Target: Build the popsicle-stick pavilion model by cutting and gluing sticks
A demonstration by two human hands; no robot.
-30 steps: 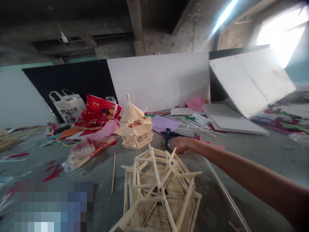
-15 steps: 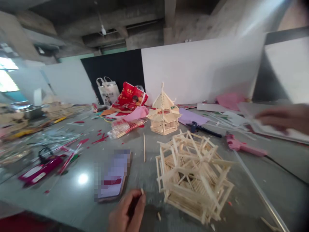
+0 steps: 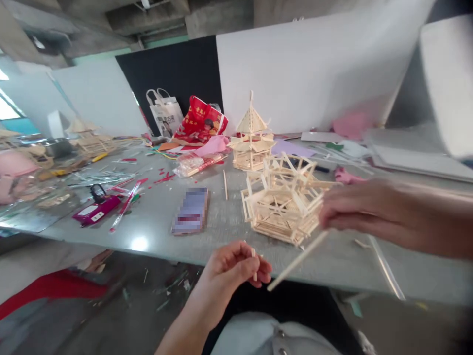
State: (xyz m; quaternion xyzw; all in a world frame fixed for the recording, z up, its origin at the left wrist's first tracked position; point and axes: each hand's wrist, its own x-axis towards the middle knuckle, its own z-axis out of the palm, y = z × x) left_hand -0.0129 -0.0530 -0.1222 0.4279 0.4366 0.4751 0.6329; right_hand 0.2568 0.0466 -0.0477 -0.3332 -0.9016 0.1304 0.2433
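Just in front of the table's edge, my left hand (image 3: 236, 266) is closed, pinching a short wooden stick (image 3: 253, 264) between thumb and fingers. My right hand (image 3: 347, 207), somewhat blurred, grips one end of a longer wooden stick (image 3: 299, 261), which slants down toward my left hand. The two sticks are apart. Behind my hands stands an open wooden-stick frame (image 3: 275, 209) with many-sided walls and crossing struts; my right hand hides part of its right side. Farther back is a stick-built pavilion model (image 3: 252, 140) with a pointed roof.
A phone (image 3: 192, 212) lies left of the frame, with a loose stick (image 3: 225, 185) behind it. Farther left is a magenta power strip (image 3: 96, 211). A pink glue gun (image 3: 345, 175) is partly hidden behind my right hand. A clear rod (image 3: 386, 268) overhangs the table's front edge.
My right hand has come in from the far right and now holds a long stick. My left hand, still pinching the short stick, is off the table's edge. The view has tilted down.
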